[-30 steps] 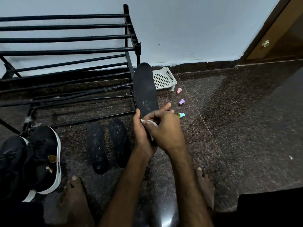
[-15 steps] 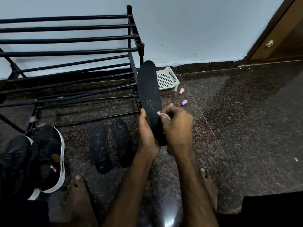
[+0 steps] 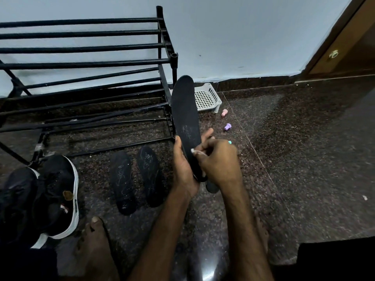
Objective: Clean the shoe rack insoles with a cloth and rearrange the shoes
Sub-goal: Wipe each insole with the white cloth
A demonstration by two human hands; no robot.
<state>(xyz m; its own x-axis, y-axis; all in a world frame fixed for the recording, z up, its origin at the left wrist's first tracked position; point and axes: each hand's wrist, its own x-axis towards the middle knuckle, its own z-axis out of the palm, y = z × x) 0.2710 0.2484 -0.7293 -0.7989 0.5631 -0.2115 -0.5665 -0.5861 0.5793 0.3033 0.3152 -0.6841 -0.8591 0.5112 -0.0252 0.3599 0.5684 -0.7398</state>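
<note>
Now your left hand (image 3: pixel 182 165) curls round the heel end of the insole (image 3: pixel 185 110), which stands upright above your fingers, while your right hand (image 3: pixel 219 161) pinches a white cloth (image 3: pixel 195 151) against its face. It looks light and bendy, so grip low and back it with your fingers

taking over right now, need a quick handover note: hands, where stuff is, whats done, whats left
Left hand grips the lower part of a black insole, held upright beside the shoe rack.
Right hand pinches a white cloth against that insole.
Two more insoles lie side by side on the floor; black shoes sit on the floor at far left.
Done: cannot tell; whitish marks show on all three insoles.
Left: finish wiping, then put the shoes on the rack.
</note>
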